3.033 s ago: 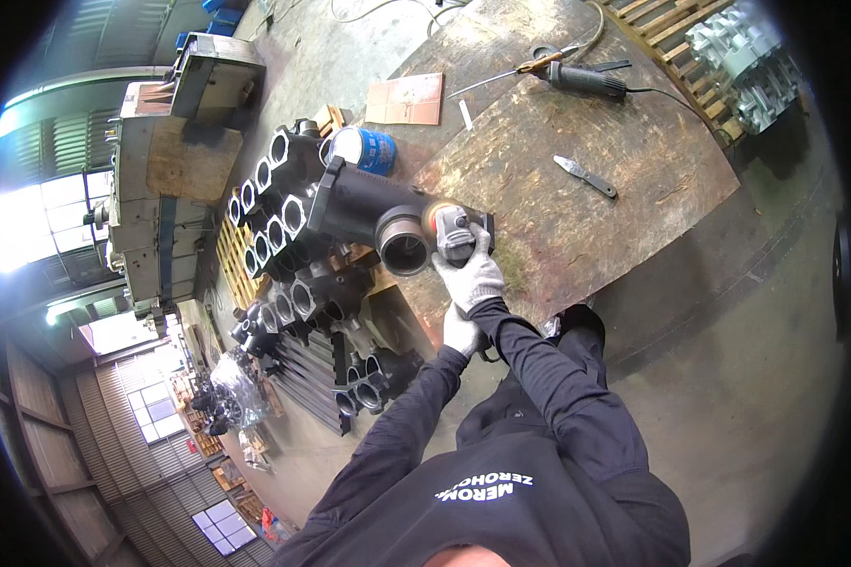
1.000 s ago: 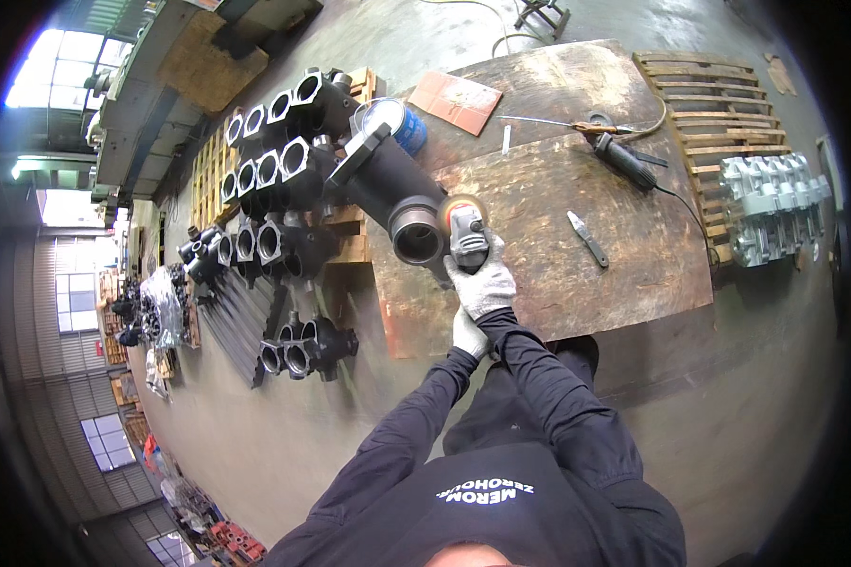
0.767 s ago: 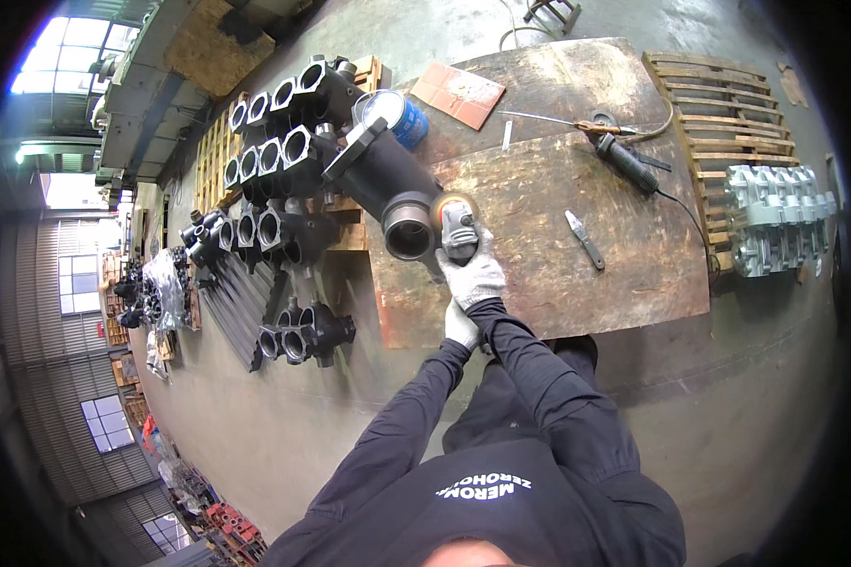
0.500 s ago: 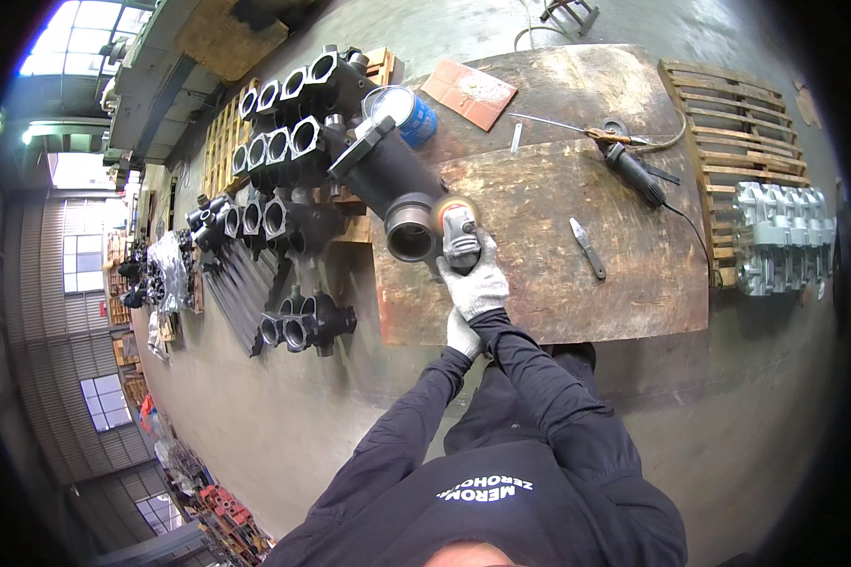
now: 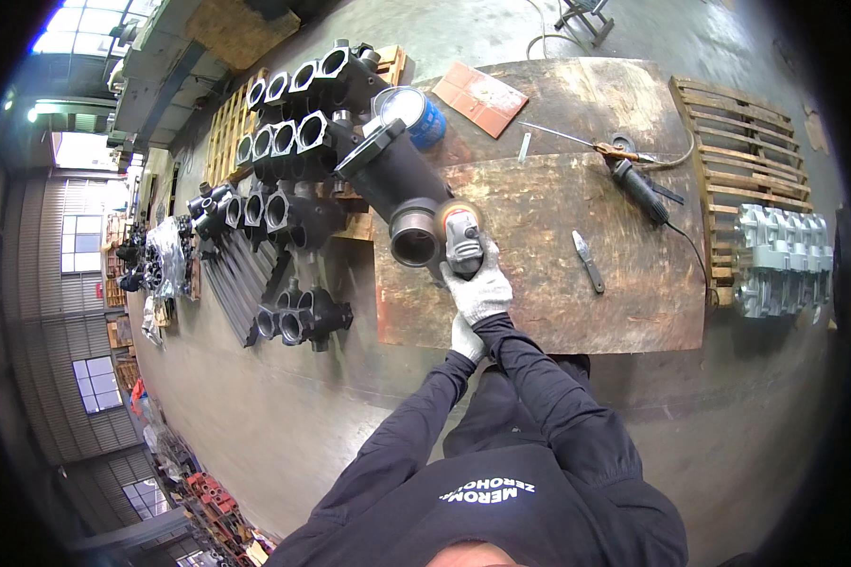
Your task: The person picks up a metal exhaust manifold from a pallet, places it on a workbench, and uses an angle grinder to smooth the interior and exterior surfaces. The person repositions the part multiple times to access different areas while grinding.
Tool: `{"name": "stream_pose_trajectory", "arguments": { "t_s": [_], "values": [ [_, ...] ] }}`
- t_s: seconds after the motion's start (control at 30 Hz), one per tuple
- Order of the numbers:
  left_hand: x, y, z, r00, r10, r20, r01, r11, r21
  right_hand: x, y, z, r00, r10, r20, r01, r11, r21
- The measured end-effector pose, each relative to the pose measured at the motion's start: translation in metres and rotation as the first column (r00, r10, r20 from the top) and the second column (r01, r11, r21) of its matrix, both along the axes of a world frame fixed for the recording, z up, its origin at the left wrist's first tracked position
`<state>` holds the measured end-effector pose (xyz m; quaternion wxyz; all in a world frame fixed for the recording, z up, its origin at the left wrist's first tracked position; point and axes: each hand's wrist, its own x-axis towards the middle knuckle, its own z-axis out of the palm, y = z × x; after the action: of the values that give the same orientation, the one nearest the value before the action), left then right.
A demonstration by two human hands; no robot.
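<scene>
An angle grinder (image 5: 463,244) with a silver head is held beside the round collar (image 5: 414,238) of a large black cast pipe fitting (image 5: 394,178). The grinder's disc, blurred with an orange tint, lies against or very near the collar's right side; whether it touches, I cannot tell. White-gloved, my right hand (image 5: 483,288) is closed round the grinder just behind its head. My left hand (image 5: 465,340), also gloved, grips further back along the tool, its fingers mostly hidden beneath the right hand and wrist. The fitting lies at a slant, its open mouth towards me.
On the worn wooden board (image 5: 577,312) lie a knife-like tool (image 5: 588,262), a second grinder (image 5: 641,191), a torch-like tool (image 5: 607,149) and a reddish tile (image 5: 480,98). A blue bucket (image 5: 427,123) stands behind the fitting. Black castings (image 5: 293,227) crowd the left; pallets (image 5: 742,137) and grey castings (image 5: 783,260) are right.
The view has shifted a little, so everything sits slightly lower. Both hands keep the grinder at the collar's right side, with hardly any movement against it.
</scene>
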<state>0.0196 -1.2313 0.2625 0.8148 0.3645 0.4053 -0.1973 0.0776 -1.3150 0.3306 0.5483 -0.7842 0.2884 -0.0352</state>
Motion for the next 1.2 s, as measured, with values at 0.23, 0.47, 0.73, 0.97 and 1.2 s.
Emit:
{"name": "stream_pose_trajectory", "arguments": {
  "t_s": [0.23,0.47,0.73,0.97,1.2],
  "values": [
    [0.021,-0.015,0.003,1.0,0.012,-0.011,-0.012,0.999,0.03,0.023,-0.007,-0.006,0.996,0.035,-0.084,-0.037,0.999,-0.027],
    [0.003,-0.005,-0.016,0.997,0.076,0.011,-0.074,0.99,-0.119,0.01,-0.01,0.007,0.998,0.064,-0.021,-0.065,0.996,-0.062],
    [0.012,-0.015,-0.023,0.997,0.04,0.062,-0.037,0.998,-0.049,0.023,-0.013,-0.004,0.996,0.079,-0.048,-0.081,0.996,-0.043],
    [0.004,-0.025,0.001,0.992,0.125,0.002,-0.124,0.983,-0.133,0.01,-0.019,0.012,0.991,0.117,-0.069,-0.12,0.992,-0.03],
    [-0.005,-0.022,-0.016,0.993,0.116,0.036,-0.108,0.979,-0.172,0.008,-0.021,0.01,0.992,0.122,-0.029,-0.123,0.992,-0.025]
  ]
}}
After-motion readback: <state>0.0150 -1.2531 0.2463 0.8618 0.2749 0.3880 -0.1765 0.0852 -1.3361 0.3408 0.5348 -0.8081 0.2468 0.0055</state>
